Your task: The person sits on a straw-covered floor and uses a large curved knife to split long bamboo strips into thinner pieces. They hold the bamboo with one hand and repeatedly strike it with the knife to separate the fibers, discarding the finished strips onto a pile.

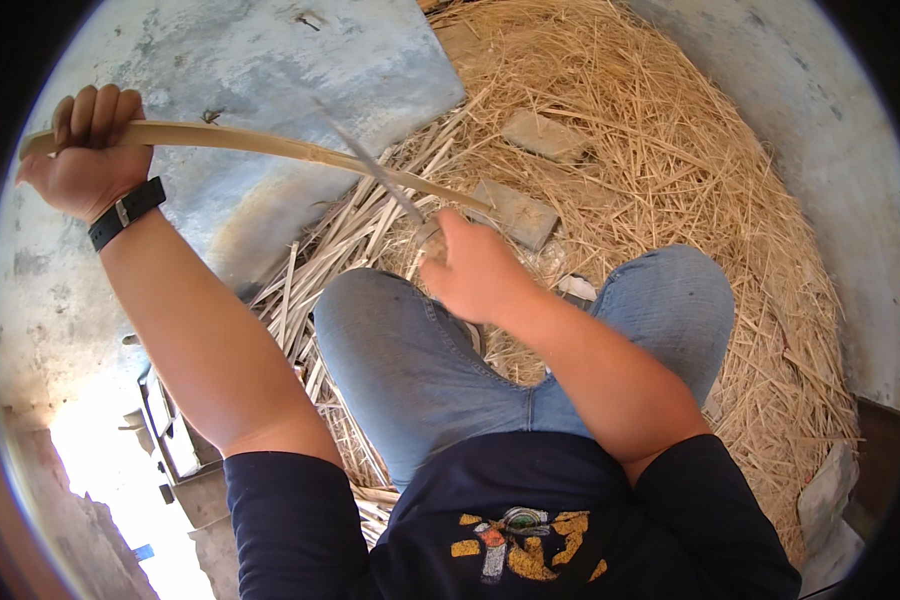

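My left hand [88, 150], with a black watch on the wrist, grips one end of a long pale bamboo strip [270, 145] held out to the upper left. The strip runs rightward above my knees toward my right hand [475, 270]. My right hand is closed on the handle of a thin grey blade [375, 165], which lies across the strip near its middle. I sit with both knees in blue jeans [410, 340] below the strip.
A heap of straw-coloured shavings [670, 150] covers the ground ahead and to the right. Cut bamboo strips [320, 260] lie by my left knee. Flat stone pieces [515, 212] sit among the shavings. A grey concrete slab [260, 60] is at upper left.
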Available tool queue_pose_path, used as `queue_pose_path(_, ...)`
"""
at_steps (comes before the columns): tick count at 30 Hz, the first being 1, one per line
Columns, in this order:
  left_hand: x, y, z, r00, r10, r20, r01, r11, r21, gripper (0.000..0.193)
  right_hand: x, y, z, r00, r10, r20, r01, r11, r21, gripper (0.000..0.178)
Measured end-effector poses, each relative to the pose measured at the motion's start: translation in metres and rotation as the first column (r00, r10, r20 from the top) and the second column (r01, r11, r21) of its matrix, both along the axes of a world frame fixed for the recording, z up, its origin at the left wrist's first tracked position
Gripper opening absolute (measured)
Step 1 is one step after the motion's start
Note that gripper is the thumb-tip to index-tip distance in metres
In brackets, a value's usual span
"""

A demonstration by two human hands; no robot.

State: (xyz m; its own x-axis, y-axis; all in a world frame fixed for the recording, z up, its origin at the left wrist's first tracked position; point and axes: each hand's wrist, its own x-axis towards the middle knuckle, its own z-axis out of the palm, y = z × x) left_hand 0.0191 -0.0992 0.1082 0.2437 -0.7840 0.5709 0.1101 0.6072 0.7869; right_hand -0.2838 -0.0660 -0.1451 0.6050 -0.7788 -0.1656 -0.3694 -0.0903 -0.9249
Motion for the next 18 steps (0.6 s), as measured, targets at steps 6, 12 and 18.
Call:
queue_pose_path(6,-0.002,-0.002,0.002,0.989,-0.140,-0.046,0.140,0.990,0.006,0.073,-0.002,-0.001,-0.013,0.999,-0.048,-0.006,0.048,0.998,-0.029,0.039)
queue_pose_path(12,-0.017,0.002,0.001,0.999,0.053,0.000,-0.053,0.999,0.009,0.074,-0.001,-0.006,-0.020,0.995,-0.048,-0.092,0.047,0.999,-0.006,0.056)
queue_pose_path(18,-0.015,0.002,0.002,0.998,0.061,0.005,-0.061,0.998,0.023,0.073,0.002,-0.007,-0.020,0.998,-0.029,-0.049,0.027,0.999,-0.047,0.054)
